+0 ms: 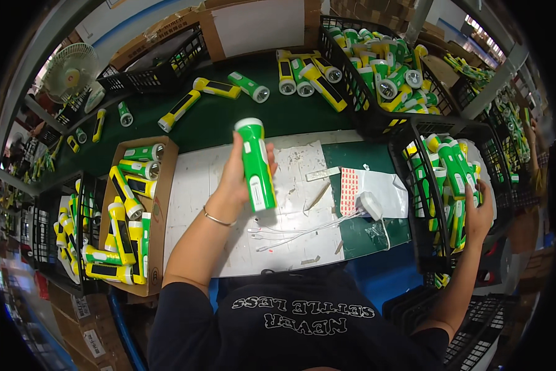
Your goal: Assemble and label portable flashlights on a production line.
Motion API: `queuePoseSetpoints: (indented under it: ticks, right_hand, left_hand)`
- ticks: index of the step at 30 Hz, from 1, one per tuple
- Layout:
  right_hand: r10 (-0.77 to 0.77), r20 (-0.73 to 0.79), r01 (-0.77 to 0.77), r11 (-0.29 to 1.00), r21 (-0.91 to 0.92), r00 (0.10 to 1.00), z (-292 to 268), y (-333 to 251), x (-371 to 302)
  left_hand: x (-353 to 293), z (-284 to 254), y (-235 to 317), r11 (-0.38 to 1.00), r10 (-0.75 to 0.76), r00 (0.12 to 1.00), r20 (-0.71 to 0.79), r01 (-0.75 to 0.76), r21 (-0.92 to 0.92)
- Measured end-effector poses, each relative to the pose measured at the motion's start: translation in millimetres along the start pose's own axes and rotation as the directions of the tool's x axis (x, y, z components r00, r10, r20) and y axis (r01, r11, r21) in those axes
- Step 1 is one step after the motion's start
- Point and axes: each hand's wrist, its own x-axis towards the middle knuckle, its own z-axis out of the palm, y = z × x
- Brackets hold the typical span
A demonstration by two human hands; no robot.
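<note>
Over our cluttered counter, our left hand has its fingers wrapped around a green-and-white plastic flashlight; our right hand, fingers spread, reaches into the black wire basket; a loose hold could drop the flashlight.

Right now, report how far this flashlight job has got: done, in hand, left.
Done, it seems: a cardboard box at the left holds a batch of flashlights lying flat. In hand: the left hand holds a green flashlight upright over the white mat, while the right hand reaches into the black crate of green flashlights. Left: that crate and the far crate look full.
</note>
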Motion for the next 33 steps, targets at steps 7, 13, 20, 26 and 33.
queuePoseSetpoints:
  ticks: [7,13,20,26,33]
  right_hand:
    - [-0.334,0.126,0.228,0.830,0.509,0.934,2,-106,-54]
    - [-0.463,0.413,0.128,0.772,0.622,0.784,54,-176,-105]
    - [-0.635,0.484,0.191,0.703,0.685,0.602,88,-205,-137]
    - [-0.772,0.269,0.521,0.600,0.608,0.576,105,-222,-145]
    - [-0.900,0.171,0.810,0.436,0.392,0.402,122,-234,-158]
  left_hand:
    - [-31,-8,-32,0.994,-0.086,0.996,0.038,0.084,0.067]
    - [-47,-20,-43,0.996,-0.086,0.994,0.071,0.083,0.043]
    - [-59,-29,-46,0.997,-0.051,0.999,0.013,0.050,0.061]
    - [-58,-19,-49,0.946,0.103,0.992,0.069,-0.119,0.300]
    - [-61,-24,-58,0.784,0.214,0.966,0.147,-0.260,0.563]
